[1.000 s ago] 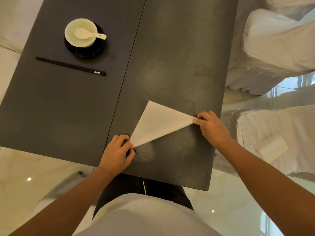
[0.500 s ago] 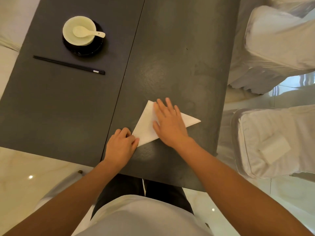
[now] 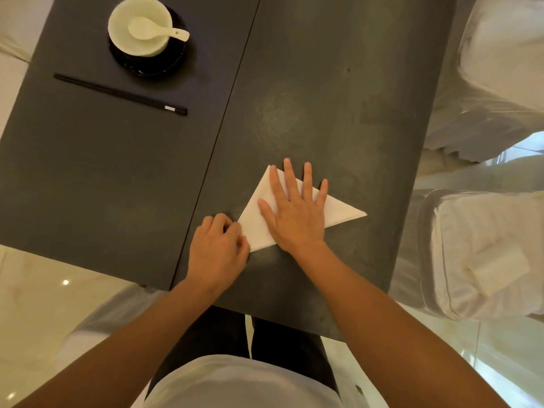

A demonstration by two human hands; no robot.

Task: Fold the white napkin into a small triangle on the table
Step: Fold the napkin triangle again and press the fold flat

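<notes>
Napkin [image 3: 338,212] lay as triangle near desk [image 3: 323,98] front edge. Right hand [image 3: 294,213] flat, fingers spread, pressed on it. Left hand [image 3: 219,245] curled, pinching left corner. Risk: uneven press could shift layers, skewing crease.

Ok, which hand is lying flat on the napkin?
The right hand: palm down, fingers spread across the middle of the napkin. The left hand is curled, only pinning the near-left corner.

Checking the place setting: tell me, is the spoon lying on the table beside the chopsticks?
No, the spoon rests in the white bowl, apart from the chopsticks.
</notes>
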